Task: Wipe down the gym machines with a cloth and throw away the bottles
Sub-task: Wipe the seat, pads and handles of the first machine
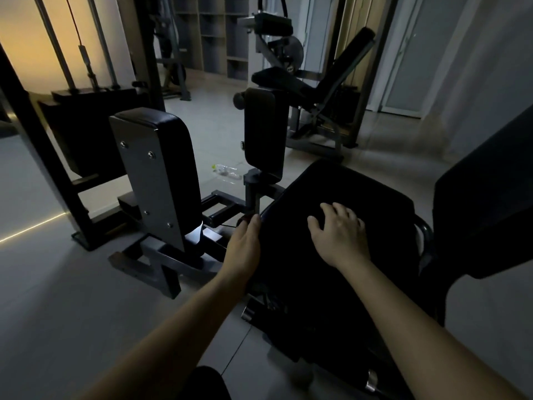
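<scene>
Centrally, the right hand [340, 236] lies spread, palm down, on the black padded machine seat [331, 192]; no cloth is discernible in the dim light. Left hand [245, 243] rests along the seat's left edge, fingers extended. Two clear plastic bottles [227, 171] lie on the tiled floor [72, 284] beyond, between the upright black pads [173, 157].

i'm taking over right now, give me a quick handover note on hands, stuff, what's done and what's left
Left hand: on the front left edge of the black padded machine seat, something dark red at its fingertips; whether it grips anything is unclear.
Right hand: flat, open, on the seat; no cloth clearly visible in the dim light.
Clear plastic bottles: lying on the grey floor between the two black upright pads.
Done: cannot tell.
Left: wipe the machines, bin the bottles.
</scene>
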